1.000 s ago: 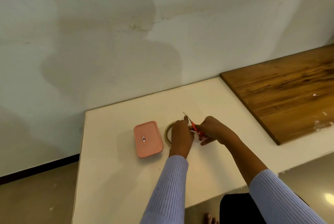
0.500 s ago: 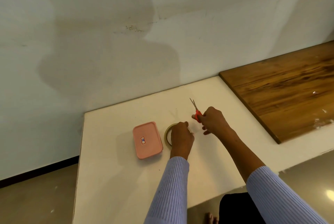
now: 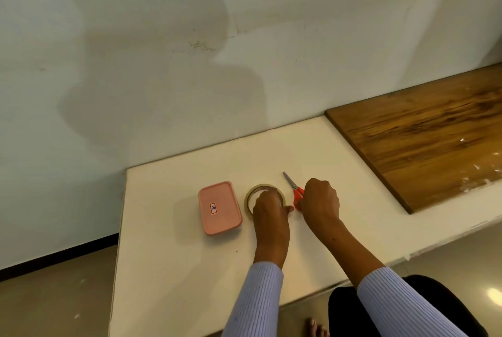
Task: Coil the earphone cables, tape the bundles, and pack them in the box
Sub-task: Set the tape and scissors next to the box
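My right hand (image 3: 320, 201) was curled around the red handles of the scissors (image 3: 294, 191), knuckles up, the closed blades pointing away from the grip toward the wall. Just left of it, my left hand (image 3: 270, 207) lay over the near side of the tape roll (image 3: 254, 192), thumb reaching toward the scissor handles; I could not tell whether its fingers pinched the roll or only rested on it, since the hand hid them. Farther left of the roll, apart from it, sat the pink box (image 3: 219, 207), lid on, on the white tabletop (image 3: 176, 268). No earphone cable showed from here. Both forearms ran back into striped blue sleeves (image 3: 255, 301), cut off at the frame's lower edge.
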`<act>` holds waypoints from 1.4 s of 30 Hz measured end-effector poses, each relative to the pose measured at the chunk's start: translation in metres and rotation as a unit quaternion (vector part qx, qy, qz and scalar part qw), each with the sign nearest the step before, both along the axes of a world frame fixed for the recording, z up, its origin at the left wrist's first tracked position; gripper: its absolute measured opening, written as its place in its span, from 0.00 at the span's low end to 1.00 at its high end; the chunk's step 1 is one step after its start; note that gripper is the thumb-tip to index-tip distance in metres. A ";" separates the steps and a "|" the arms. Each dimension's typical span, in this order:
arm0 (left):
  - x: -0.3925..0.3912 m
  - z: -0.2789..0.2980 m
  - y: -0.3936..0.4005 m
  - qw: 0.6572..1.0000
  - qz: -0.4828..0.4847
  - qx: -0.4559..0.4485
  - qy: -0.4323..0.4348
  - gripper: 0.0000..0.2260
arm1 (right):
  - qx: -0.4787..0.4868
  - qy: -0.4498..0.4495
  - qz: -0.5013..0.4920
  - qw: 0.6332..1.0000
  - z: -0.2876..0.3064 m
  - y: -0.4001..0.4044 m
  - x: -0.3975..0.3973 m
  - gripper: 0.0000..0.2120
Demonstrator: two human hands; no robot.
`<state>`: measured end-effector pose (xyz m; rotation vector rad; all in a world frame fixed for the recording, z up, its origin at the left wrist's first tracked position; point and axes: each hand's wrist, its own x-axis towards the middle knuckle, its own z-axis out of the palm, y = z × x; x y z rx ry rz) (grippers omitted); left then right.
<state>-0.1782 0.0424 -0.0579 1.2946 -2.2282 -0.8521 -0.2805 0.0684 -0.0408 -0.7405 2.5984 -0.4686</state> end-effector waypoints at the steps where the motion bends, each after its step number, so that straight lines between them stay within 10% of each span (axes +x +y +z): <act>1: 0.006 -0.002 0.007 1.000 -0.015 -0.008 0.011 0.12 | -0.003 0.001 0.004 1.000 -0.001 0.002 0.001 0.08; 6: 0.029 -0.033 0.039 0.980 -0.066 -0.163 -0.097 0.20 | -0.014 0.032 0.009 0.999 -0.007 0.015 0.007 0.09; 14: 0.035 -0.028 0.040 0.969 -0.099 -0.113 -0.196 0.35 | -0.064 0.053 0.015 0.996 -0.012 0.026 0.013 0.11; 21: 0.035 -0.027 0.033 0.974 -0.121 -0.115 -0.154 0.18 | -0.096 0.048 0.011 0.994 -0.016 0.020 0.011 0.10; 42: 0.034 -0.041 0.041 0.977 -0.074 -0.143 -0.139 0.32 | -0.112 0.065 0.028 0.991 -0.013 0.024 0.011 0.11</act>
